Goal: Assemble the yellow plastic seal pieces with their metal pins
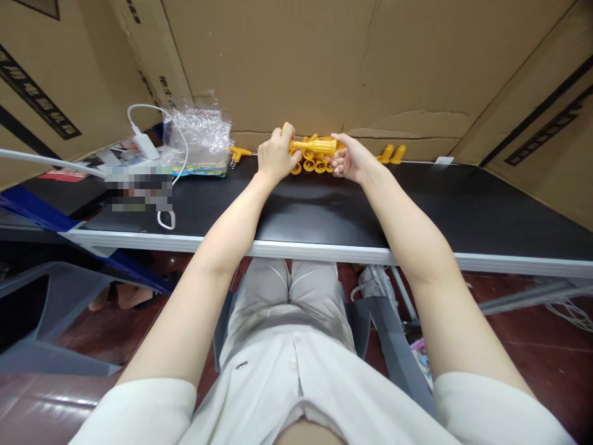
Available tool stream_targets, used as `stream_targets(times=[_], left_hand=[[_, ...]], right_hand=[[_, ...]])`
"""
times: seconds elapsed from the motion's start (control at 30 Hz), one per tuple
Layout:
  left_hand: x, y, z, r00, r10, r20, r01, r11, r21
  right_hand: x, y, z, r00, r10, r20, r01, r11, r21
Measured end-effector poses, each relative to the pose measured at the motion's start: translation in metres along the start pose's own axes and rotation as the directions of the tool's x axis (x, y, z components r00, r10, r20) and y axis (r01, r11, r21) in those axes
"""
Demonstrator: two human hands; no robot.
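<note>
A yellow plastic corkscrew lies level between my hands, just above the black tabletop. My left hand is closed around its handle end. At the other end, the fingers of my right hand curl against the wide ribbed part; its very tip is hidden by them. Just behind and below sits a cluster of yellow round-ended parts, several with shiny centres. Left of my left hand lies a loose yellow T-shaped handle with a metal spiral.
Two yellow pieces stand by the cardboard wall on the right. Clear plastic bags and a white charger with its cable lie at the left. A pale metal edge runs along the table's front.
</note>
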State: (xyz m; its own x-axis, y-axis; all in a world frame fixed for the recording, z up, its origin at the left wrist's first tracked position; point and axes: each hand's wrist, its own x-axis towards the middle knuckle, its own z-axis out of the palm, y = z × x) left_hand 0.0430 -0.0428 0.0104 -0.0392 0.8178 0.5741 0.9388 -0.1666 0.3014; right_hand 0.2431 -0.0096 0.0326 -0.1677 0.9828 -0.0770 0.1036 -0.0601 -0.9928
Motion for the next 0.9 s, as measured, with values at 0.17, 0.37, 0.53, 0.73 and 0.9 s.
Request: stream_targets(times=[0.17, 0.37, 0.53, 0.73, 0.9], left_hand=[[0.0, 0.001, -0.001, 1.0, 0.014, -0.008, -0.014, 1.0, 0.007], [0.0, -0.001, 0.0, 1.0, 0.021, -0.001, -0.021, 0.999, -0.028], [0.001, -0.005, 0.003, 1.0, 0.029, -0.008, -0.029, 0.999, -0.024], [0.003, -0.009, 0.008, 1.0, 0.011, -0.025, -0.011, 1.0, -0.005], [0.005, -0.014, 0.011, 0.999, -0.003, -0.035, 0.003, 1.0, -0.012]], right_hand=[[0.0, 0.0, 0.0, 1.0, 0.021, 0.02, -0.021, 1.0, -0.005], [0.003, 0.001, 0.0, 0.999, 0.036, 0.037, -0.035, 0.999, -0.023], [-0.001, 0.0, 0.003, 0.995, 0.093, 0.023, -0.093, 0.996, 0.008], [-0.004, 0.0, 0.01, 0.995, 0.103, 0.014, -0.103, 0.995, 0.004], [-0.004, 0.001, 0.015, 0.994, 0.088, 0.062, -0.087, 0.996, -0.017]])
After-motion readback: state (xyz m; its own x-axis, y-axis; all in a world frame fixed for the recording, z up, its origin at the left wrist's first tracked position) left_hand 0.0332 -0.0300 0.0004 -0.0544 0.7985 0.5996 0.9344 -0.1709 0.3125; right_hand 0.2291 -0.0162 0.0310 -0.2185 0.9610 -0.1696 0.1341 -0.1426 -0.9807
